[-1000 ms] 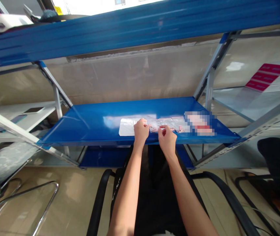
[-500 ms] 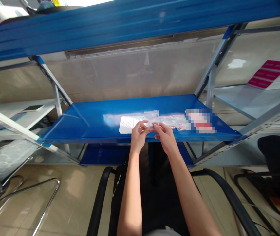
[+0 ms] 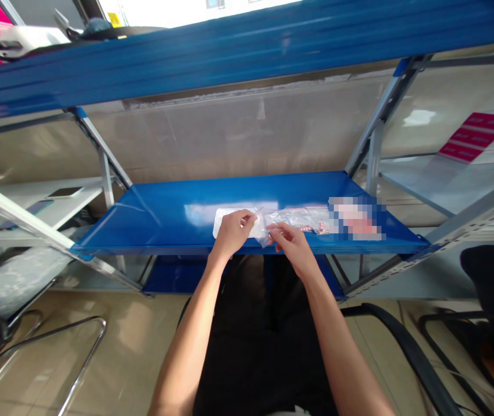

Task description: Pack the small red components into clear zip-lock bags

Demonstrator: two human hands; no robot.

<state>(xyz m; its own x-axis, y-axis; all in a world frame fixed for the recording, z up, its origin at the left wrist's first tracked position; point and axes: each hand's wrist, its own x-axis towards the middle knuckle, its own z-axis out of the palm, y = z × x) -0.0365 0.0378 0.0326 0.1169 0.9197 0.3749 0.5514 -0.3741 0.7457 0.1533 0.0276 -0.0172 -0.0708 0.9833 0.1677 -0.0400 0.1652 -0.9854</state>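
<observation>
My left hand (image 3: 232, 232) pinches the upper edge of a small clear plastic bag (image 3: 262, 229) between thumb and fingers. The bag hangs tilted between my two hands, above the front edge of the blue shelf. My right hand (image 3: 290, 240) is at the bag's right side, with thumb and fingers closed together. A tiny reddish thing seems to be at its fingertips, too small to name. Under my left hand lies a white flat tray or sheet (image 3: 221, 218), partly covered. To the right rest clear zip bags (image 3: 303, 218) with small red and white pieces inside.
A blurred-out pinkish packet (image 3: 357, 218) lies at the right of the blue shelf (image 3: 155, 214). An upper blue beam (image 3: 229, 63) crosses above. Slanted metal posts (image 3: 372, 124) stand at both sides. A chair armrest (image 3: 385, 323) is at my right.
My hands have moved apart, the left one to the left. The small clear bag has left its flat, upright position behind my fingers and is now tilted between the hands. The view has shifted slightly.
</observation>
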